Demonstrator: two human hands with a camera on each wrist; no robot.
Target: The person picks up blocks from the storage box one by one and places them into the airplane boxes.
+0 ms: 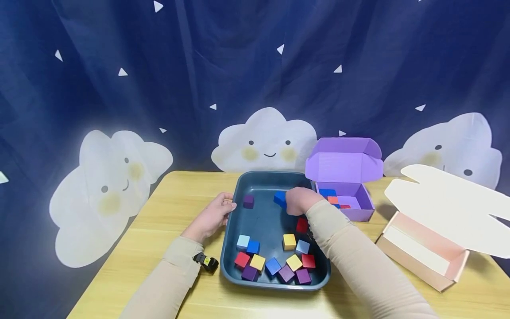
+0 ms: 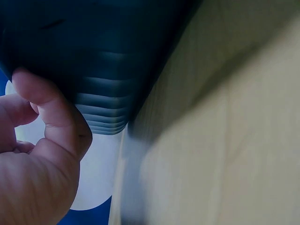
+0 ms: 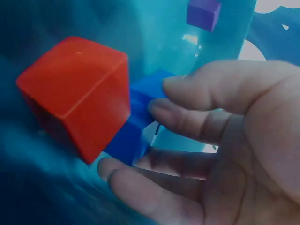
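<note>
My right hand (image 1: 300,200), reaching into the dark blue-green tray (image 1: 275,175), pinches blue blocks (image 3: 129,145) between thumb and fingers. The fingers partly cover the blue, so whether it is one piece or two is unclear. Near those fingertips is a red block (image 3: 77,89). A purple block (image 1: 249,202) lies apart at the tray's far left. At the left side, my left hand (image 1: 215,215) holds the tray's rim, its thumb (image 2: 35,86) against the edge. Several red, yellow, blue, light blue and purple blocks (image 1: 273,266) lie toward the near end.
Right of the tray stands an open purple box (image 1: 360,215) holding blue, orange and red pieces. Farther right, an open pink box (image 1: 422,254) has its white lid (image 1: 450,204) folded back. A wooden table (image 1: 139,239) carries everything, with a dark blue cloud-print curtain (image 1: 239,53) behind.
</note>
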